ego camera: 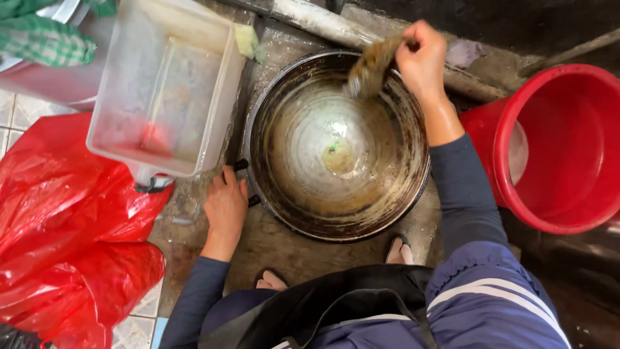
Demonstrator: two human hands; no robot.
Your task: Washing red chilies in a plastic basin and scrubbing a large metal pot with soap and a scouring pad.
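Note:
A big, dark, soapy wok (pixel 336 145) rests on the wet floor below me. My right hand (pixel 423 58) is shut on a brownish scrubbing pad (pixel 371 64) and presses it on the wok's far inner wall, near the rim. My left hand (pixel 226 207) grips the wok's near-left rim at its black handle (pixel 244 169). Murky water pools at the bottom of the wok.
A clear plastic tub (pixel 165 87) stands left of the wok, with a yellow sponge (pixel 245 40) behind it. A red plastic bag (pixel 64 239) lies at the left. A red bucket (pixel 562 148) sits at the right. My feet (pixel 336 268) are just below the wok.

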